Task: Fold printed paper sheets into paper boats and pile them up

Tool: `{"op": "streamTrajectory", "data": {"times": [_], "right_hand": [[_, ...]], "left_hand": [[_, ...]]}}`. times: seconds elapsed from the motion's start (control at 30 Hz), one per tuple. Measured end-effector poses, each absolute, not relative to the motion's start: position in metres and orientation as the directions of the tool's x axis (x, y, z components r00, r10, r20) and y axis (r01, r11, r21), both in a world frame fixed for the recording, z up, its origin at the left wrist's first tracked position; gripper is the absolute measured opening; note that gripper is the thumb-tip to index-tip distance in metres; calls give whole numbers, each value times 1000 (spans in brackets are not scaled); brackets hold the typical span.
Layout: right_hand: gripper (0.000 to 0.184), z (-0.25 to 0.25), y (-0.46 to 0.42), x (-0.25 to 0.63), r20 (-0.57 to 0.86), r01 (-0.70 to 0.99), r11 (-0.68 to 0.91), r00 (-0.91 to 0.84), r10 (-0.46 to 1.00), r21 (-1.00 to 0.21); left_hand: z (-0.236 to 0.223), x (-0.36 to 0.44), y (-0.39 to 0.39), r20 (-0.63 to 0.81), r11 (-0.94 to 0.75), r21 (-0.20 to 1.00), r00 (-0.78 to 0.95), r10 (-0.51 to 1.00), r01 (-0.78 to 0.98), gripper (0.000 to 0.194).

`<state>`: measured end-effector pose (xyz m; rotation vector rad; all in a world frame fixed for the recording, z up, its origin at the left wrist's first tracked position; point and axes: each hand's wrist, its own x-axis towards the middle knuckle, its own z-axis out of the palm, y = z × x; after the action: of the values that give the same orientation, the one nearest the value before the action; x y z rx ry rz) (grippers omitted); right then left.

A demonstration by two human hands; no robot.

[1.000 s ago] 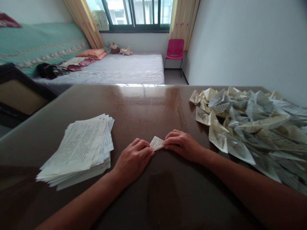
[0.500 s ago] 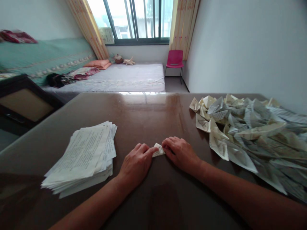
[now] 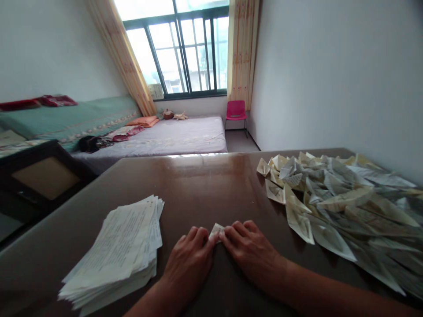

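A small piece of folded paper [image 3: 217,228] lies on the brown table between my two hands, its pointed top showing beyond the fingertips. My left hand [image 3: 193,257] grips it from the left, with the thumb pressed on its lower part and the other fingers curled. From the right my right hand [image 3: 250,248] holds the same paper, fingers bent and the thumb side close to my left thumb. Both hands rest low on the tabletop. The lower edge of the paper is partly hidden by my thumbs.
A stack of printed sheets [image 3: 115,251] lies left of my hands. On the right spreads a large heap of folded paper boats [image 3: 345,198]. The glossy brown table [image 3: 198,185] reaches toward a bed [image 3: 194,134] and a pink chair [image 3: 235,111] below the window.
The view has tilted up, so the table and hands sit lower in it. My hands have drawn together on the folded paper, thumbs now nearly meeting and covering more of it.
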<state>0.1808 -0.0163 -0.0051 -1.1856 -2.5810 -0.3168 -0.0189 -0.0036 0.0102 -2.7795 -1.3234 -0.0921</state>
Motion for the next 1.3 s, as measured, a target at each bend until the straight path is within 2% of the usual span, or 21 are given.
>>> {"op": "streamTrajectory", "data": {"times": [0.27, 0.5, 0.87, 1.1, 1.23, 1.3], "right_hand": [[38, -10, -21, 182, 349, 757, 642, -638, 686, 123], [41, -29, -26, 183, 396, 788, 590, -605, 690, 176], [36, -36, -32, 185, 385, 820, 504, -572, 724, 272], [21, -28, -26, 181, 325, 786, 541, -616, 717, 298], [16, -17, -22, 181, 315, 803, 547, -596, 739, 236], [14, -11, -20, 182, 302, 812, 549, -583, 754, 198]], "left_hand": [[7, -24, -15, 53, -638, -73, 641, 765, 767, 47], [-8, -31, -18, 83, -639, -161, 655, 751, 753, 43], [-9, -32, -22, 81, -640, -248, 674, 734, 727, 42], [1, -24, -18, 89, -635, -205, 660, 746, 745, 34], [0, -25, -7, 172, -634, -73, 636, 752, 770, 20], [-3, -27, -1, 226, -625, 0, 609, 761, 781, 23]]}}
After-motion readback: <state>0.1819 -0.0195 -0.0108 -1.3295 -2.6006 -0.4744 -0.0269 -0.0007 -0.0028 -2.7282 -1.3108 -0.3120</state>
